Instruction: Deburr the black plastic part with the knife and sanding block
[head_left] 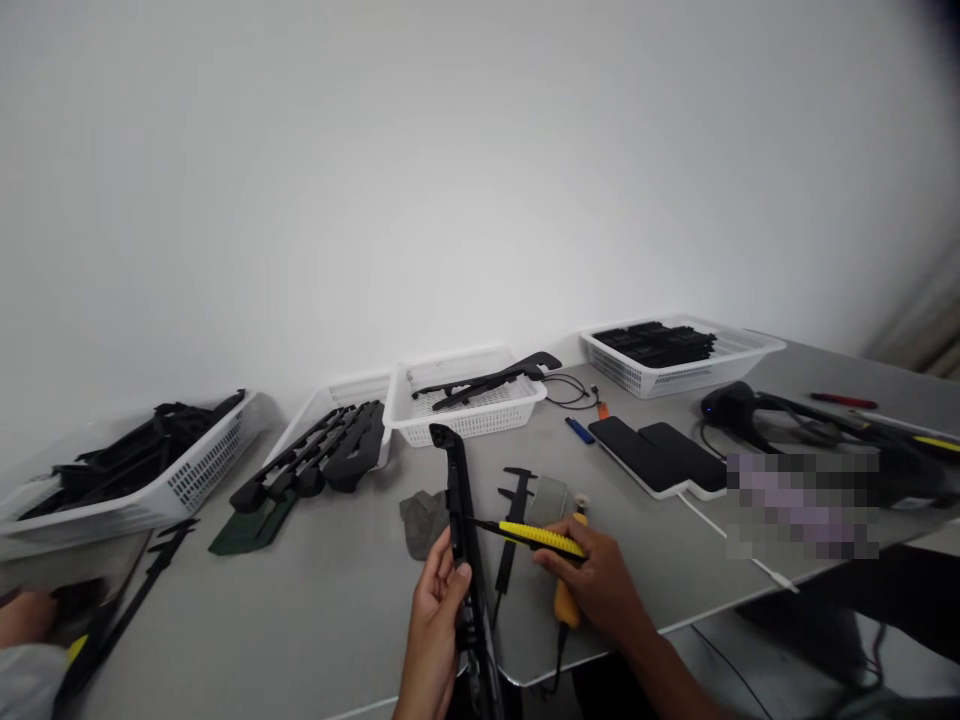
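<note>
My left hand (439, 620) is closed around a long, narrow black plastic part (457, 480), tilted up with its hooked end away from me. My right hand (600, 585) grips a slim yellow-and-black pointed tool (540, 537) with a ribbed grip. Its thin dark tip meets the edge of the part, though whether it touches I cannot tell. Under my right hand lies a tool with an orange handle and a cord (568, 605). Beside the part are a black caliper (516, 500), a grey pad (549, 497) and a crumpled grey cloth (422, 522).
White baskets of black parts line the wall: left (214, 460), middle (469, 422) and right (652, 382). Several black parts (315, 460) overhang another tray. Two phones (637, 455) with a white cable lie right of me. Another person's hand (26, 620) is at far left.
</note>
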